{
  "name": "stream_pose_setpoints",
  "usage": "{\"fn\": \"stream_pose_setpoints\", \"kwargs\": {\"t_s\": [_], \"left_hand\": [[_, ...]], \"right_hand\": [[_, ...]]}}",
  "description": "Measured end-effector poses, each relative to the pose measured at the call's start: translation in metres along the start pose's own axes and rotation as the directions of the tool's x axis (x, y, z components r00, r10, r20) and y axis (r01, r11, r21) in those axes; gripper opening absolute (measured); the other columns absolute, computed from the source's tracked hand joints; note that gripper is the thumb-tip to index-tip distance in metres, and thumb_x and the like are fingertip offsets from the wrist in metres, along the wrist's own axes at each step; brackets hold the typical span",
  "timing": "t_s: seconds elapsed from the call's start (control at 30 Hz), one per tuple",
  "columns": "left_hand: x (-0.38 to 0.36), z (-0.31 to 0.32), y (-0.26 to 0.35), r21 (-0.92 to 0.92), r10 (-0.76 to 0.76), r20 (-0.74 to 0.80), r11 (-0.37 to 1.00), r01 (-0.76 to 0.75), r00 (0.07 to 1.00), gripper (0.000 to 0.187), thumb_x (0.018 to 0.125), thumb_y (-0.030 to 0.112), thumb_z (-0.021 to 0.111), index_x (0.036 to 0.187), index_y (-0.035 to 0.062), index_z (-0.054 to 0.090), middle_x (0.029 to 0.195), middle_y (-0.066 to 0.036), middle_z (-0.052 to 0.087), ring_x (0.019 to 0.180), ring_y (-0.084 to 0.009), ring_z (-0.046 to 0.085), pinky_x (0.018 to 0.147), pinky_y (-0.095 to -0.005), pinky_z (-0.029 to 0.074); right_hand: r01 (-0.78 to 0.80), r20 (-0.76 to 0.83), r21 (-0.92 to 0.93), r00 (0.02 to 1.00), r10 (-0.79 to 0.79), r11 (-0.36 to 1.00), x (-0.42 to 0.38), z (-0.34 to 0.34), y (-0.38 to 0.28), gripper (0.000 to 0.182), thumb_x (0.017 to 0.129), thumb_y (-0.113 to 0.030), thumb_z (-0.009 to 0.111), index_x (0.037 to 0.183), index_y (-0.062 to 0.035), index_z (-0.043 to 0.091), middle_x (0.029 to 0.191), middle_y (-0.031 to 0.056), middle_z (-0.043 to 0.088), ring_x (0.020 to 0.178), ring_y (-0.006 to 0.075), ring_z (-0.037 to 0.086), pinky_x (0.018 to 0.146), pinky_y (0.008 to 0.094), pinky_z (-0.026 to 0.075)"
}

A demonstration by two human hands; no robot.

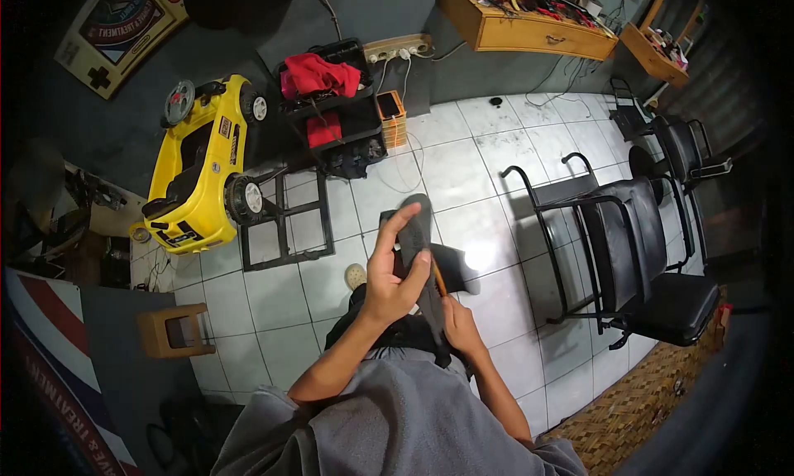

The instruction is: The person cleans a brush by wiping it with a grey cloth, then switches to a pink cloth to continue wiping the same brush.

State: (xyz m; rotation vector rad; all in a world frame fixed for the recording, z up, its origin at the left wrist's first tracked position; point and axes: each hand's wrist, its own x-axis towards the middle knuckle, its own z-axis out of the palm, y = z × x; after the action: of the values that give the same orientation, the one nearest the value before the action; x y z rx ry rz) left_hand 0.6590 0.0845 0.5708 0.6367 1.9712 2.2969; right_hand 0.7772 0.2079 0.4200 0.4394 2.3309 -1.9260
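My left hand [395, 282] is closed around a long, dark grey, flat piece with a rounded end [420, 209], held in front of my body. The index finger lies stretched along it, and the thumb presses across its face. Lower down, my right hand [463, 325] is closed on a thin orange-brown stick [440, 277] running beside the dark piece; its far end is hidden. A black flat shape [456, 271] shows behind them, above the tiles, and I cannot make out what it is. Below my left forearm a light-coloured shoe [355, 277] shows on the floor.
Black metal-framed chairs [624, 244] stand at right, near a woven mat [637, 410]. On the left are a yellow toy car [203, 166], a black frame [285, 255] and a brown stool [171, 330]. A black shelf cart [331, 104] and wooden drawer shelf [529, 33] are ahead.
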Motion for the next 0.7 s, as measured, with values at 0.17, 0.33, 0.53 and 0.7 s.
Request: {"fn": "stream_pose_setpoints", "kwargs": {"t_s": [0.17,0.33,0.53,0.7], "left_hand": [[-0.006,-0.003,-0.012,0.058,0.036,0.043,0.998,-0.039,0.998,0.057,0.082,0.001,0.054,0.134,-0.0071,0.033,0.133,-0.012,0.041,0.119,-0.0163,0.040,0.101,-0.0271,0.029],[0.000,-0.004,-0.024,0.074,-0.019,0.105,0.997,0.012,0.994,0.058,0.081,-0.001,0.054,0.135,-0.0064,0.032,0.130,-0.010,0.042,0.115,-0.0134,0.042,0.097,-0.0245,0.031],[-0.004,0.004,-0.027,0.171,-0.045,0.127,0.985,0.022,0.991,0.065,0.079,-0.006,0.052,0.139,-0.0059,0.027,0.122,-0.009,0.043,0.110,-0.0129,0.043,0.093,-0.0231,0.034],[0.002,-0.001,-0.006,0.202,-0.034,0.098,0.979,0.013,0.995,0.067,0.076,-0.008,0.050,0.139,-0.0061,0.027,0.114,-0.009,0.044,0.103,-0.0136,0.045,0.090,-0.0225,0.034]], "right_hand": [[-0.230,-0.075,-0.505,0.972,0.224,0.832,0.000,-0.017,0.061,0.049,0.097,-0.035,0.031,0.081,0.0045,0.055,0.072,0.0277,0.058,0.074,0.0464,0.056,0.066,0.0461,0.044],[-0.167,-0.201,0.136,0.961,0.192,0.977,-0.008,-0.026,0.003,0.047,0.098,-0.043,0.028,0.073,-0.0073,0.046,0.054,-0.0039,0.036,0.045,0.0064,0.036,0.040,0.0245,0.029],[0.026,-0.027,0.182,0.999,-0.021,0.983,-0.018,-0.002,-0.037,0.038,0.098,-0.030,0.029,0.086,0.0002,0.049,0.062,0.0079,0.051,0.052,0.0270,0.051,0.053,0.0372,0.043],[-0.019,-0.002,-0.288,1.000,0.019,0.957,-0.005,-0.002,0.033,0.038,0.096,-0.030,0.033,0.095,0.0027,0.052,0.074,0.0275,0.057,0.073,0.0450,0.056,0.064,0.0478,0.044]]}}
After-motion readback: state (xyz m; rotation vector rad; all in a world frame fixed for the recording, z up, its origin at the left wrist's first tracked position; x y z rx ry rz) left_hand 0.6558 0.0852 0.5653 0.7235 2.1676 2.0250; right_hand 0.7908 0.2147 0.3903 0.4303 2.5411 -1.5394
